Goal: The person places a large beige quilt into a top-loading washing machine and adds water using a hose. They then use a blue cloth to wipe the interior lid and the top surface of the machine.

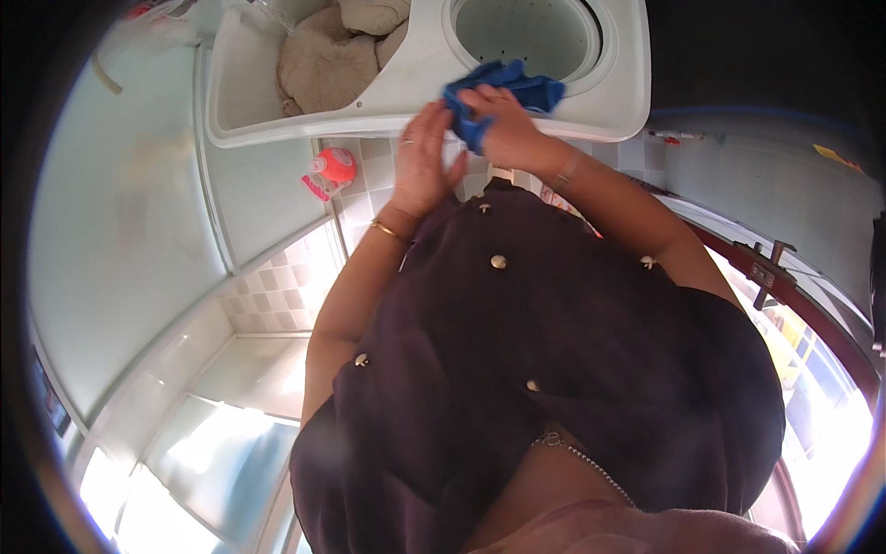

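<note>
My right hand (504,124) grips a blue cloth (536,90), which is bunched over the front rim of a round tub (526,41). The tub belongs to a white twin-tub washing machine (429,76). Close beside the cloth's left end is my left hand (426,156), with its fingers raised and the thumb apart; whether it touches the cloth cannot be told. Light beige fabric (332,66) lies in the machine's other compartment, at the left.
A pink-orange bottle (337,165) and a pink packet (322,185) are on the tiled floor below the machine. Frosted panels (124,208) stand at the left. A dark red door frame with a latch (761,275) is at the right.
</note>
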